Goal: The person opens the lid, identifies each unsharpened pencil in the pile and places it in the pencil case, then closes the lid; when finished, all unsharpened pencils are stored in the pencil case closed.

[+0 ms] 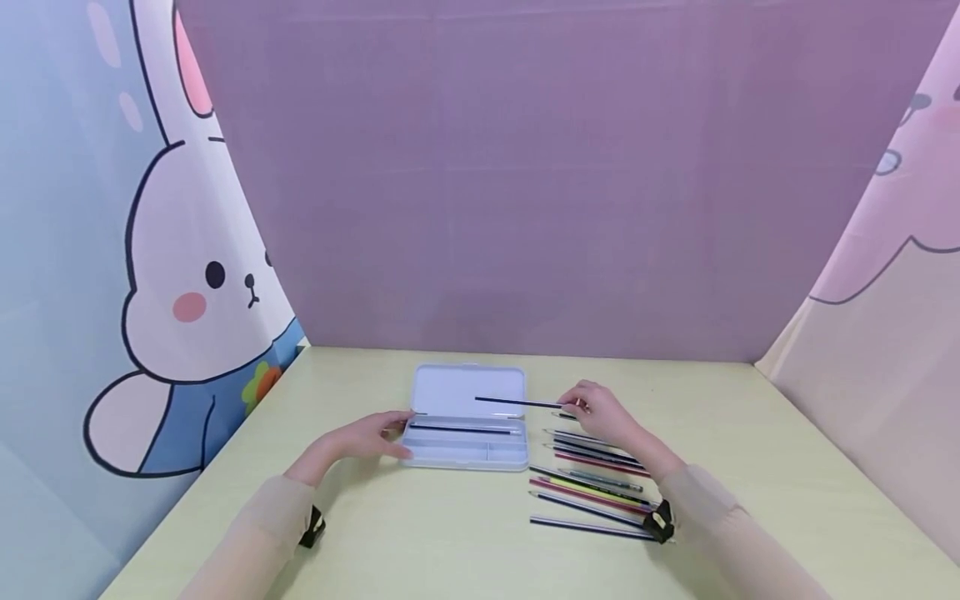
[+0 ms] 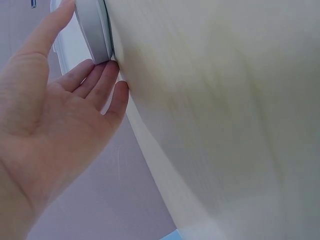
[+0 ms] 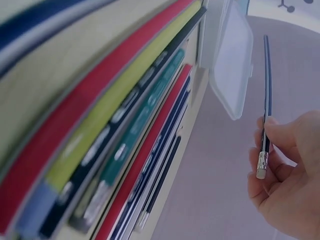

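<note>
Head pic's bright; R wrist pic's dimmer w/ near pencils (image 3: pixel 70 120) blurred.

Can't read any lettering from my end tbh, I just get blurry pale marks (image 3: pixel 120 151) on the green pencil (image 3: pixel 136 122) and black pencil (image 3: pixel 107 129), left half of the right wrist view.

Your right hand (image 1: pixel 600 412) pinches a dark striped pencil (image 1: pixel 517 402) near its eraser end — raised, roughly level, far end pointing left. You've got the white pencil case (image 1: pixel 450 451) open, lid (image 1: pixel 450 387) back, a second dark pencil (image 1: pixel 461 429) lengthwise in the rear compartment, your left hand (image 1: pixel 366 436) touching the left end. Loose pencils (image 1: pixel 592 489) lie right of it — navy, red, yellow, green
</note>
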`<state>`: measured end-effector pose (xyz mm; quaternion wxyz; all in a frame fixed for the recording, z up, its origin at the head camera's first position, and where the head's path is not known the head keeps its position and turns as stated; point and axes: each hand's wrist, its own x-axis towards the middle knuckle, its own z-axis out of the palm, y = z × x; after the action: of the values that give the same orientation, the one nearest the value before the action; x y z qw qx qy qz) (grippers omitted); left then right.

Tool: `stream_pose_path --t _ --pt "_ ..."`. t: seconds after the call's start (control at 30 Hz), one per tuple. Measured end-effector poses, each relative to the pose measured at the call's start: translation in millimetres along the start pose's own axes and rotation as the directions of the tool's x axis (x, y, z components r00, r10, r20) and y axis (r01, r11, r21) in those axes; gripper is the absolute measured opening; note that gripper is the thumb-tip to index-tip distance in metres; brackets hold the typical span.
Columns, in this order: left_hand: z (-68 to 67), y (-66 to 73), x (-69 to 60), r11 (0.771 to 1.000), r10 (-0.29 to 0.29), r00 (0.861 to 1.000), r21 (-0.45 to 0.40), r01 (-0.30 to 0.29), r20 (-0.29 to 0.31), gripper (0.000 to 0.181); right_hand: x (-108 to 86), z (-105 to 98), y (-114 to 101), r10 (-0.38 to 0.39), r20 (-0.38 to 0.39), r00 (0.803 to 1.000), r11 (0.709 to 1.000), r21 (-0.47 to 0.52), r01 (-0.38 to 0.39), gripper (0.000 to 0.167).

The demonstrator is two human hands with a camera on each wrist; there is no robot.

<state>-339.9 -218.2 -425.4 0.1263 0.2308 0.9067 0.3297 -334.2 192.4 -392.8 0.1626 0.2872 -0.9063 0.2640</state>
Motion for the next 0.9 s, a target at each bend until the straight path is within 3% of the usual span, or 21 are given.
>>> stream_pose_path --t 0.4,0.9 --pt "-0.7 2.6 -1.9 1.000 -0.014 1.000 0.008 0.014 -0.021 0.081 14.1 13.9 -22.4 -0.039 0.036 0.999 0.999 0.037 0.037 0.010" --pt "-0.3 4.9 -2.1 1.000 -0.020 0.999 0.003 0.020 -0.050 0.078 28.6 41.2 -42.1 -0.040 0.166 0.985 0.999 0.042 0.033 0.012"
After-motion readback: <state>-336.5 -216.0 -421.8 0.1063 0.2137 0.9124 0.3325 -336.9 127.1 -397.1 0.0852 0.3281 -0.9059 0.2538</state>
